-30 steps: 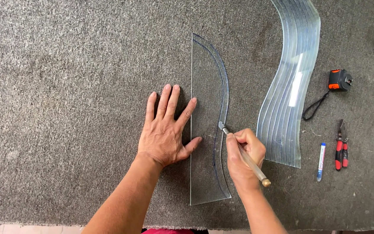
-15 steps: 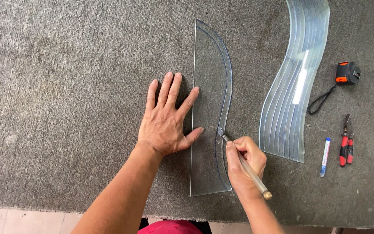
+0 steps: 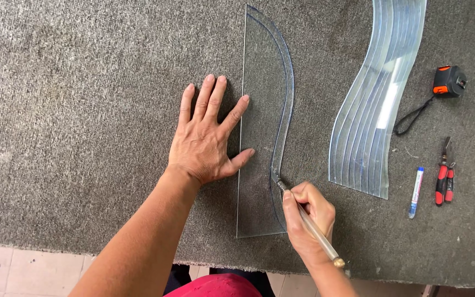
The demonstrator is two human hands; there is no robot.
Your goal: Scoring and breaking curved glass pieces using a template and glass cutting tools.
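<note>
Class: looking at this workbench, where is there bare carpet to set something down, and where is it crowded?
Free: the wide carpet stretch beyond the left hand, out to the bench's left edge. Crowded: the right side, where the right hand works a cutter on the glass piece, beside stacked curved strips, tape measure, marker and pliers.

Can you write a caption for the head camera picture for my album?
Left hand steadies curved glass piece while right hand runs a glass cutter along it.

A grey, rough carpet covers the whole table and runs out past the fingers on every side. Below its near edge shows a floor of pale tiles under soft, even light.
</note>
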